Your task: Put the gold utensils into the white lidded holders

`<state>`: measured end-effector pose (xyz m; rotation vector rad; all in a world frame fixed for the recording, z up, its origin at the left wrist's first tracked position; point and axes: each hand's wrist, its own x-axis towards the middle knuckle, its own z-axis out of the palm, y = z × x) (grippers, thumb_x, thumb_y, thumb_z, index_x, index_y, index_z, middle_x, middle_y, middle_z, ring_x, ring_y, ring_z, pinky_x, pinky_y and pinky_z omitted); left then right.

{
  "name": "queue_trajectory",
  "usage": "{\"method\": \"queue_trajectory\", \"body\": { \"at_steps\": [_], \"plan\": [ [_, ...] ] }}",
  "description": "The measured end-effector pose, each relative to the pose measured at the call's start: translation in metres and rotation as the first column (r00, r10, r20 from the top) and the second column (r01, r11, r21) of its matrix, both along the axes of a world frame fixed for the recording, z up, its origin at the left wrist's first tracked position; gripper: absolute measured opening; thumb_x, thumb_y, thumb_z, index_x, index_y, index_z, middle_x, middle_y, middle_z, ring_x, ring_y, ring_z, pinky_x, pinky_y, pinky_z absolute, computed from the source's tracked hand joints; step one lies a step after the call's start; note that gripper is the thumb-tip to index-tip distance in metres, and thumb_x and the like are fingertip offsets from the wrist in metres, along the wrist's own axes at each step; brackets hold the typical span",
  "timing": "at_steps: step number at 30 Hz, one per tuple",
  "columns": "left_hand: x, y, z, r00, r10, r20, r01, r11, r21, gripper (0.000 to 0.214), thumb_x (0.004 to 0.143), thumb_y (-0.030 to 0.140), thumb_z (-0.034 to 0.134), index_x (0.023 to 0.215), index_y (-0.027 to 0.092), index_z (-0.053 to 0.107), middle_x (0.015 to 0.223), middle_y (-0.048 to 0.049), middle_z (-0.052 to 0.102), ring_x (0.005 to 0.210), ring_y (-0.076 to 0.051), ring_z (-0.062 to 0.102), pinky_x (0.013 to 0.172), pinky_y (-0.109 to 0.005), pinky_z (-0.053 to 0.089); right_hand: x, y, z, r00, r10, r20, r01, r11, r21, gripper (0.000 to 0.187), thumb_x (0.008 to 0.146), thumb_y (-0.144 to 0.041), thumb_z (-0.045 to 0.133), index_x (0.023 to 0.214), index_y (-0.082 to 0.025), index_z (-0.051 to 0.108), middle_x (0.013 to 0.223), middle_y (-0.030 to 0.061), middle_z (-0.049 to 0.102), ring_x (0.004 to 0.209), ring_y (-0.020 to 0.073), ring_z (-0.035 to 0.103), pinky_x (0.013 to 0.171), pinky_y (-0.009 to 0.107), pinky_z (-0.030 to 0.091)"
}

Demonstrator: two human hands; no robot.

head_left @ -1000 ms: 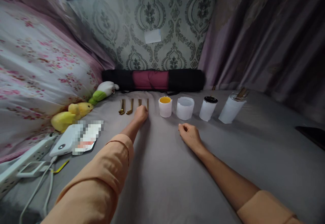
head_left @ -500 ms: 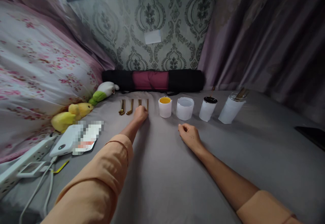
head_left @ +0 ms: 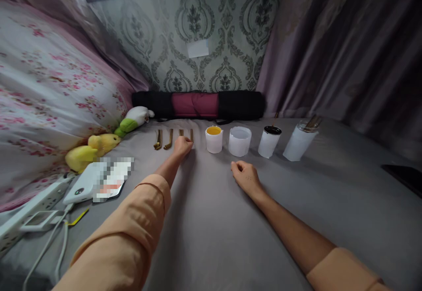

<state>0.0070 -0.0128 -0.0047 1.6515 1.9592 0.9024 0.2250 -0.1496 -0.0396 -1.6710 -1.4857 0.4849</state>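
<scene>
My left hand [head_left: 182, 147] has its fingers closed at the near end of the rightmost thin gold-coloured strips [head_left: 191, 133], whose lower part it hides. Just behind its knuckles shows another small gold bundle [head_left: 181, 132]. Two more gold bundles, one bent at its near end [head_left: 169, 140] and one at the far left [head_left: 158, 140], lie on the grey sheet. Loosely curled, my right hand [head_left: 246, 176] rests on the sheet with nothing visible in it. Behind it stand a white-wrapped cup with a yellow inside [head_left: 214, 143] and a wider whitish cup [head_left: 240, 143].
Farther right are a white-wrapped cup with a dark inside [head_left: 268, 143] and a tilted-looking wrapped jar holding brown sticks [head_left: 299, 143]. A black and maroon roll [head_left: 198, 104] lies along the wall. Plush toys [head_left: 82, 157], a white power bank [head_left: 86, 183] and a power strip [head_left: 36, 207] sit left.
The left hand's fingertips have shifted very slightly at the rightmost gold strips. My right hand stays where it was, and the cups have not moved.
</scene>
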Motion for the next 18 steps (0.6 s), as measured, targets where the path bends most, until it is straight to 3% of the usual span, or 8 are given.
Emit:
{"method": "queue_trajectory", "body": {
  "at_steps": [5,10,18],
  "plan": [
    [0.007,0.0,-0.003,0.944,0.043,0.329,-0.02,0.997,-0.072,0.006,0.062,0.012,0.059,0.068,0.011,0.06,0.059,-0.0077,0.061,0.057,-0.018,0.06,0.053,-0.026,0.046,0.0,0.0,-0.001,1.0,0.008,0.004,-0.008,1.0,0.023,0.035,0.078,-0.041,0.039,0.061,-0.017,0.059,0.058,0.0022,0.059,0.051,0.0113,0.048,0.049,0.022,0.031],
    [0.015,-0.005,-0.004,0.77,0.062,0.635,0.027,0.991,-0.129,0.007,0.066,0.005,0.057,0.069,0.01,0.053,0.057,-0.0067,0.059,0.053,-0.013,0.059,0.053,-0.024,0.049,0.0,0.0,-0.002,1.0,-0.003,0.0,0.003,1.0,0.003,0.035,0.078,-0.042,0.039,0.063,-0.018,0.059,0.058,0.0021,0.059,0.049,0.0112,0.048,0.048,0.022,0.03],
    [0.021,-0.015,-0.013,0.519,0.094,0.85,0.07,0.986,-0.152,0.013,0.069,-0.002,0.053,0.078,0.006,0.053,0.057,-0.0066,0.059,0.053,-0.011,0.059,0.055,-0.02,0.051,0.0,0.0,-0.001,1.0,0.004,0.0,-0.004,1.0,0.009,0.037,0.078,-0.042,0.038,0.062,-0.017,0.059,0.056,0.0028,0.058,0.048,0.0111,0.047,0.048,0.022,0.03]
  ]
}}
